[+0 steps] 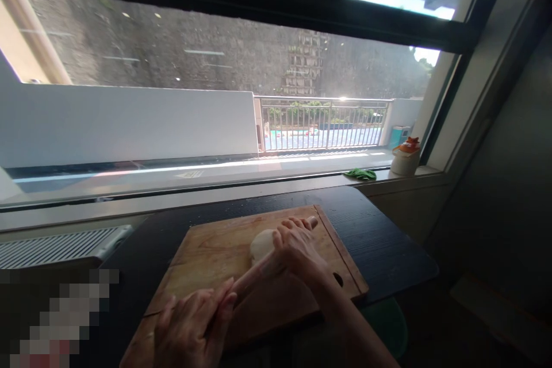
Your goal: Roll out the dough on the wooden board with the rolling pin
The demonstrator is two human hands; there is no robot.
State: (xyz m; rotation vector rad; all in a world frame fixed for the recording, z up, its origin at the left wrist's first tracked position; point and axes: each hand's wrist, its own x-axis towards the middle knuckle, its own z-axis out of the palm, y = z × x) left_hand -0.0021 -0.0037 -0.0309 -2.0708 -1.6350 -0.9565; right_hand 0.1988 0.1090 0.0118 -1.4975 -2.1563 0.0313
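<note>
A wooden rolling pin [254, 277] lies slantwise across the cutting board [215, 241], its far end pointing to the upper right. My left hand [192, 319] is closed around the near end. Further up, my right hand [297, 246] grips the pin close to its far end, with the fingers curled over it. A pale, rounded piece of dough [261, 244] rests on the board along the pin's left side. The pin and my right hand cover part of the dough, so its full outline is hidden.
The board sits on a dark table [388, 247] below a wide window. On the sill are a green cloth [360, 174] and a white container [405, 161] with an orange top. A white radiator [64, 247] stands at left, and a green stool [388, 322] shows under the table.
</note>
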